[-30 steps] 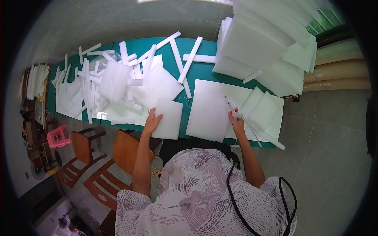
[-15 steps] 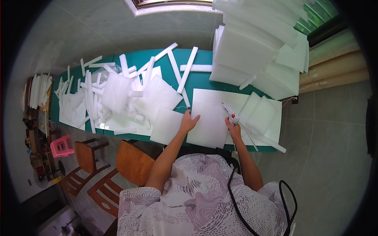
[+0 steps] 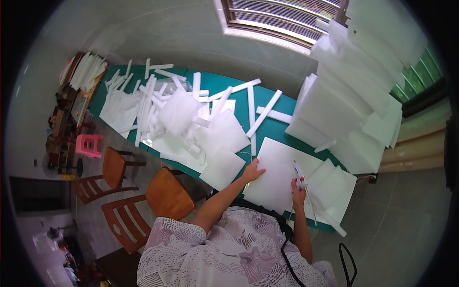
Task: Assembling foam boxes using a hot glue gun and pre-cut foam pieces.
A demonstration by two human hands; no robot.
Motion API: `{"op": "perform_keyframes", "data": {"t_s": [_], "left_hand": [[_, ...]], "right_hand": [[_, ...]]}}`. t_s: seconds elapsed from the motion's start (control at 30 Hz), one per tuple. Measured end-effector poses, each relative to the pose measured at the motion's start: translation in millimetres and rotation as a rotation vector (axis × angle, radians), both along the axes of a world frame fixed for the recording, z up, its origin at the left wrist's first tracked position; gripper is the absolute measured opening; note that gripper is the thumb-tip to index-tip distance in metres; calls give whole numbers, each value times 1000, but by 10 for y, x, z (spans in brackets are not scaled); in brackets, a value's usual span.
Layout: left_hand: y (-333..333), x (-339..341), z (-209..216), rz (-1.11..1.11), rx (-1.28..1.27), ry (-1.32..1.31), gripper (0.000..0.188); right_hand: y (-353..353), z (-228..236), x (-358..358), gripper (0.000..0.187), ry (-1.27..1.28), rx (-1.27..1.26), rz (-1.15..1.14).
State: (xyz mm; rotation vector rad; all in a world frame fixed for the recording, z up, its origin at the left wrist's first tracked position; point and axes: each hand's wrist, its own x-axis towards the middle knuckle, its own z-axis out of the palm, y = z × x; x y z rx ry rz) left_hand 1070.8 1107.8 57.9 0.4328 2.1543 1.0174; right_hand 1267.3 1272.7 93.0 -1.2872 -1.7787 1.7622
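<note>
My right hand (image 3: 299, 187) is closed around the handle of a white and red hot glue gun (image 3: 300, 176). A thin pale glue stick (image 3: 311, 206) seems to trail behind it toward the table's near edge. The gun's nozzle points away from me, above a large white foam sheet (image 3: 272, 184). My left hand (image 3: 253, 171) grips this sheet at its left edge, thumb on top; the other fingers are partly hidden. Left of that hand lies another foam sheet (image 3: 223, 168). Smaller foam pieces (image 3: 329, 184) overlap one another to the right of the gun.
A heap of foam strips (image 3: 148, 107) and sheets covers the left of the green table (image 3: 289, 103). Tall foam stacks (image 3: 334, 105) rise at the back right. Wooden chairs (image 3: 169, 193) and a pink stool (image 3: 89, 145) stand left of me. A black cable loop (image 3: 353, 268) hangs at my right.
My view has turned, so the table now runs more slantwise and the window shows more. Both hands keep about the same place at the sheet; the glue gun stays in my right hand.
</note>
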Motion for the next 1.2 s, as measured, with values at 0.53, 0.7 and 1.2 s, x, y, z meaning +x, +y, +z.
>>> {"op": "perform_keyframes", "data": {"t_s": [0.53,0.7,1.2], "left_hand": [[-68,8,173,-70,161,380,72],[-72,41,189,-87,147,404,77],[-159,55,409,-42,158,307,65]], "right_hand": [[-93,254,-64,22,-10,186,131],[-102,162,35,21,63,90,149],[-248,75,-68,24,49,-195,281]]}}
